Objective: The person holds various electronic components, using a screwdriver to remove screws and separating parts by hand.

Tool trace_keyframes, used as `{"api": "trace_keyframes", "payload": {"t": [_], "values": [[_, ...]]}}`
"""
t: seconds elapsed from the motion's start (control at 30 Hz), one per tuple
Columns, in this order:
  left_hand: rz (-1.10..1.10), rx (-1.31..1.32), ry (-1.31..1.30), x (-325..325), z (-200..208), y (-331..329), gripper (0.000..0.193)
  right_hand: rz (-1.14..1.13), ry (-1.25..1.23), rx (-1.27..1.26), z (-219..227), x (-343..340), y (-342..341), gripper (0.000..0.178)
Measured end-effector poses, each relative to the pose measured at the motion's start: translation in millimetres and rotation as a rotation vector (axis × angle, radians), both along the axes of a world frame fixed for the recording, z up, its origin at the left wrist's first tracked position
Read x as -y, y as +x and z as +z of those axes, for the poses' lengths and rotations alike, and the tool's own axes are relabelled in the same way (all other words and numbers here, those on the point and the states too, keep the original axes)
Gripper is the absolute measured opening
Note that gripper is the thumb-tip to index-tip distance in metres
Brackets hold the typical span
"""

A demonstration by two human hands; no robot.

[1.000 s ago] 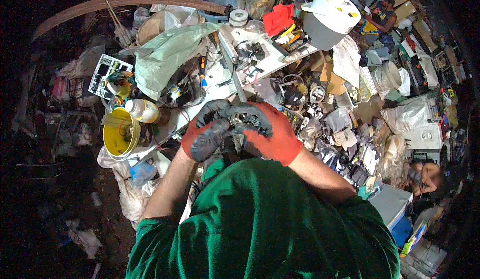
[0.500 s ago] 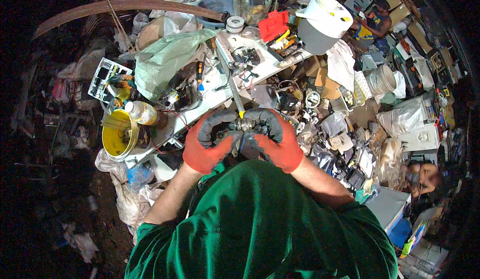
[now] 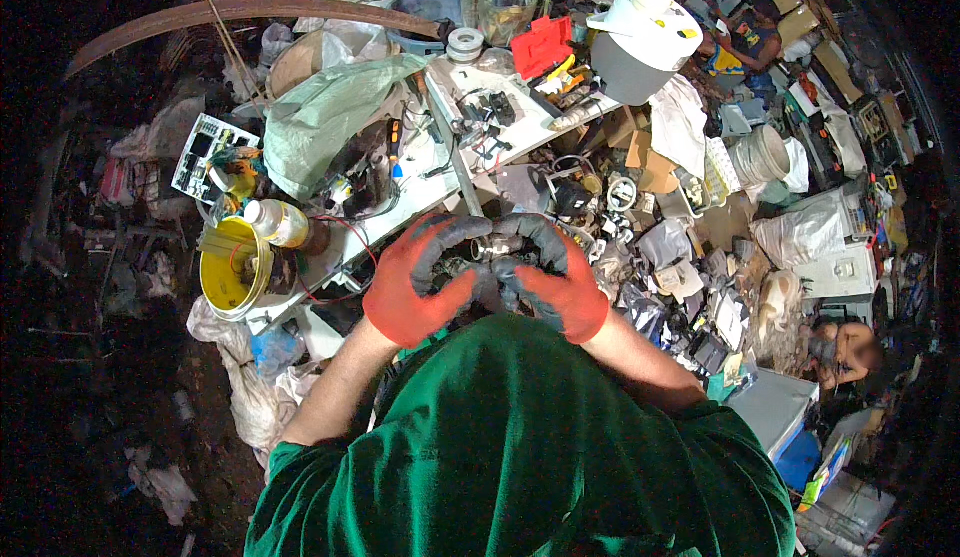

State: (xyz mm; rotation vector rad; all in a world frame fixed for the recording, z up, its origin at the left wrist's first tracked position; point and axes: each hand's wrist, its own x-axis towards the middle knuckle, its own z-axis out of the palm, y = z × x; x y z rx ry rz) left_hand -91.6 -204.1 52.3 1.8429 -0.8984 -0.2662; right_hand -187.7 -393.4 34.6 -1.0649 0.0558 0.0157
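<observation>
- Both gloved hands, left hand (image 3: 412, 292) and right hand (image 3: 553, 282), are closed around one small metal part (image 3: 492, 248), held in the air just above the person's green top and in front of the tabletop (image 3: 520, 127). Each grip is wrapped on the part; only a short shiny stretch shows between the fingers.
- The part is small and mostly hidden by the gloves. A twist or pull with too little hold could let it slip, I judge.
- If dropped, it would likely fall into the scrap heap (image 3: 690, 267) to the right or onto the dark floor below, where it would be hard to pick out among so many like-coloured bits.
- The glove palms look thick and coated. That dulls feel, so a small screw or clip coming loose from the part could go unnoticed.
- The red wire (image 3: 345, 232) trails off the tabletop edge near the left hand; an elbow swing could snag it and drag the bottle (image 3: 278, 222) or the yellow tub (image 3: 232, 269) over.
- Light is poor beyond the tabletop, which would make any search slower.
- The tabletop is crowded with tools, so there is little free room to set the part down safely; laid on the edge it might roll off.
</observation>
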Motion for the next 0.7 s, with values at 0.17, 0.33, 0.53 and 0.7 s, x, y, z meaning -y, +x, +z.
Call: {"api": "trace_keyframes", "payload": {"t": [0.17, 0.33, 0.53, 0.7], "values": [[-0.041, 0.055, 0.112, -5.4, -1.2, 6.1, 0.045, -0.116, -0.682, 0.175, -4.7, 4.9, 3.7, 0.052], [-0.088, 0.017, 0.092, -15.7, -13.4, 10.2, 0.042, -0.178, -0.9, 0.218, 6.8, -1.6, 2.1, 0.056], [-0.114, -0.149, 0.05, -22.2, -29.7, 11.8, 0.038, -0.198, -1.053, 0.273, 14.6, -8.1, -0.2, 0.059], [-0.178, -0.404, 0.005, -26.1, -50.1, 17.6, 0.035, -0.203, -1.137, 0.283, 16.1, -9.0, -2.6, 0.058]]}}
